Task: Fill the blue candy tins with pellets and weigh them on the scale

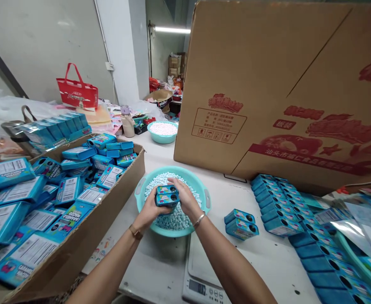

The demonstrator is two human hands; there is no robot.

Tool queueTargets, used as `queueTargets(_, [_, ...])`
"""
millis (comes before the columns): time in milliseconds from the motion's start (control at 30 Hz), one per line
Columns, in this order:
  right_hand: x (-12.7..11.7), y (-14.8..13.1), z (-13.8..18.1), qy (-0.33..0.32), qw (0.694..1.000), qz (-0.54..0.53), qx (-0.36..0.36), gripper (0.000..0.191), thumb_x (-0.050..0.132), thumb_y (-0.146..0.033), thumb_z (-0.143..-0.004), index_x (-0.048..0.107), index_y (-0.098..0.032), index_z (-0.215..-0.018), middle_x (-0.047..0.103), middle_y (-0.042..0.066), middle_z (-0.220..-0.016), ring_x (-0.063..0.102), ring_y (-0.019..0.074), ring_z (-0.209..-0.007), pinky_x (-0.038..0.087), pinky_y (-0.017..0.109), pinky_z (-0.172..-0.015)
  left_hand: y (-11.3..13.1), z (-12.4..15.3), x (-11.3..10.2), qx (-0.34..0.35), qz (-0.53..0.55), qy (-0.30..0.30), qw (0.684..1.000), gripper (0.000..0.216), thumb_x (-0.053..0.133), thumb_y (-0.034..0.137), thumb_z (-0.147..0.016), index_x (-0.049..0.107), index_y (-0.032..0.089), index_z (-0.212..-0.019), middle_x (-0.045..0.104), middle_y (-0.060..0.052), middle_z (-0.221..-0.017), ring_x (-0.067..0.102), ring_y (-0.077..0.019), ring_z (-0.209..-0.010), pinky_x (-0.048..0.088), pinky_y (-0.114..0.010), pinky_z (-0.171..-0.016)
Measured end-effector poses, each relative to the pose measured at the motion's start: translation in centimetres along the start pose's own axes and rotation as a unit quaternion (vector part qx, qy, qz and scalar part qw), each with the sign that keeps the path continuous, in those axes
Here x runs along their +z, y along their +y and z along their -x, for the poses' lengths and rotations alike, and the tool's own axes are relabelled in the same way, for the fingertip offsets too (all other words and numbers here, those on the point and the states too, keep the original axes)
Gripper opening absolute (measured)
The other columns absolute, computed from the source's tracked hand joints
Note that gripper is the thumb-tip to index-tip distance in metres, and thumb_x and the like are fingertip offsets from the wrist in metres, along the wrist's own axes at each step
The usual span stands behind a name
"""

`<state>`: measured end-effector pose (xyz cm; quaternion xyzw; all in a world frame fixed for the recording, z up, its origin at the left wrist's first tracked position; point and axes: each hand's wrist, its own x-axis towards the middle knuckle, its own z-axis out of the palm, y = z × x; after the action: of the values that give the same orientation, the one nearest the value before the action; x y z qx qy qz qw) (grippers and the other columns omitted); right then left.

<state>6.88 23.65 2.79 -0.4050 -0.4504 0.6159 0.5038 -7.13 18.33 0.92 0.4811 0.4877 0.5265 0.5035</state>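
A pair of small blue boxes (166,196) was held over a teal basin (205,198), one box stacked on the other. The left hand (147,212) was closed on the pair from the seven o'clock side. The right hand (185,197) was closed on it from the three o'clock side, with the fingers curled over the top edge. The pair was therefore gripped by both hands together, just above the white pellets (176,220) with which the basin was filled.

The basin was placed on a digital scale (201,280), which stood on the white table (160,257) at six o'clock from the hands. At nine o'clock from the basin, a cardboard tray (131,177) was seen, loaded with many flat blue packs (69,190) lying in disorder. At three o'clock, two loose boxes (240,223) lay on the table, near the basin but apart from it. Further toward four o'clock, rows of open blue boxes (278,207) were laid side by side. A large brown carton (267,76) was standing at one o'clock, behind these rows. At twelve o'clock, well apart from the hands, a second basin (163,131) with pellets was set on the table. A red bag (77,90) was seen at ten o'clock, by the wall.
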Motion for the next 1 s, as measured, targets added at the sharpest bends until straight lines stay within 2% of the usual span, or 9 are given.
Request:
queueTargets(133, [0.7,0.0,1.1,0.051,0.998,-0.002,-0.034,0.041,0.060,-0.058,-0.082,0.072,-0.025,-0.104,0.069,0.005,-0.120,0.058,0.0239,-0.115,0.044,0.035,-0.094,0.7,1.2,-0.1,0.013,0.004,-0.016,1.000,0.083,0.083,0.014,-0.054,0.047,0.022,-0.128,0.063,-0.006,-0.119,0.062,-0.0254,-0.107,0.049,-0.035,-0.093])
queueTargets(200, [1.1,-0.2,1.8,0.022,0.999,-0.020,-0.027,0.039,0.062,-0.055,-0.083,0.072,-0.024,-0.103,0.070,0.005,-0.116,0.060,0.0243,-0.113,0.045,0.035,-0.094,1.1,1.9,-0.1,0.019,-0.002,-0.041,0.999,0.083,0.083,0.012,-0.054,0.046,0.022,-0.129,0.062,-0.006,-0.118,0.062,-0.0257,-0.106,0.049,-0.035,-0.092])
queueTargets(267, [0.6,-0.6,2.4,-0.001,0.997,-0.068,0.021,0.040,0.061,-0.057,-0.084,0.071,-0.024,-0.105,0.072,0.006,-0.110,0.063,0.0245,-0.110,0.047,0.036,-0.092,1.9,3.0,-0.4,0.024,0.007,-0.064,0.998,0.082,0.083,0.014,-0.057,0.045,0.023,-0.129,0.061,-0.006,-0.120,0.061,-0.0262,-0.109,0.048,-0.035,-0.095])
queueTargets(333, [-1.1,-1.3,3.1,0.019,0.991,-0.121,0.057,0.042,0.062,-0.058,-0.083,0.070,-0.024,-0.106,0.073,0.006,-0.105,0.065,0.0237,-0.106,0.049,0.037,-0.090,3.1,4.6,-1.0,0.038,0.021,-0.096,0.994,0.082,0.085,0.016,-0.059,0.045,0.024,-0.131,0.058,-0.008,-0.125,0.058,-0.0275,-0.115,0.045,-0.037,-0.100])
queueTargets(500, [-8.7,-3.1,5.8,0.121,0.977,-0.175,0.012,0.029,0.075,-0.046,-0.076,0.071,-0.022,-0.092,0.073,0.003,-0.087,0.067,0.0166,-0.085,0.053,0.030,-0.079,5.1,9.2,-0.9,0.039,0.070,-0.198,0.977,0.090,0.084,0.018,-0.067,0.035,0.029,-0.142,0.050,-0.010,-0.137,0.055,-0.0303,-0.123,0.044,-0.039,-0.103])
queueTargets(633, [-13.9,-2.4,9.3,0.219,0.950,-0.224,0.002,0.022,0.077,-0.038,-0.074,0.069,-0.020,-0.085,0.068,-0.001,-0.076,0.064,0.0109,-0.071,0.053,0.024,-0.070,2.7,11.7,2.2,0.016,0.075,-0.224,0.971,0.101,0.082,0.016,-0.071,0.022,0.042,-0.147,0.043,-0.007,-0.145,0.054,-0.0275,-0.125,0.044,-0.035,-0.103])
queueTargets(767, [-17.6,-0.2,12.6,0.308,0.918,-0.252,0.010,0.019,0.075,-0.035,-0.075,0.067,-0.020,-0.084,0.065,-0.003,-0.073,0.061,0.0088,-0.066,0.052,0.022,-0.064,-1.3,12.5,6.7,0.013,0.053,-0.264,0.963,0.073,0.080,0.020,-0.075,0.044,0.037,-0.136,0.040,-0.007,-0.146,0.047,-0.0278,-0.131,0.040,-0.035,-0.106])
queueTargets(900, [-19.3,1.2,15.2,0.321,0.916,-0.240,0.015,0.021,0.075,-0.038,-0.076,0.066,-0.021,-0.085,0.066,-0.001,-0.076,0.062,0.0107,-0.066,0.052,0.025,-0.065,-4.2,11.4,9.9,0.017,0.019,-0.285,0.958,0.047,0.081,0.027,-0.073,0.060,0.027,-0.115,0.046,-0.009,-0.137,0.049,-0.0286,-0.129,0.038,-0.039,-0.109])
queueTargets(1000, [-19.5,1.5,16.4,0.312,0.923,-0.222,0.011,0.023,0.075,-0.040,-0.075,0.067,-0.021,-0.086,0.067,0.000,-0.078,0.062,0.0124,-0.067,0.052,0.027,-0.066,-5.3,10.2,11.2,0.006,-0.004,-0.278,0.960,0.045,0.083,0.032,-0.070,0.062,0.024,-0.109,0.048,-0.011,-0.135,0.049,-0.0301,-0.129,0.037,-0.041,-0.110])
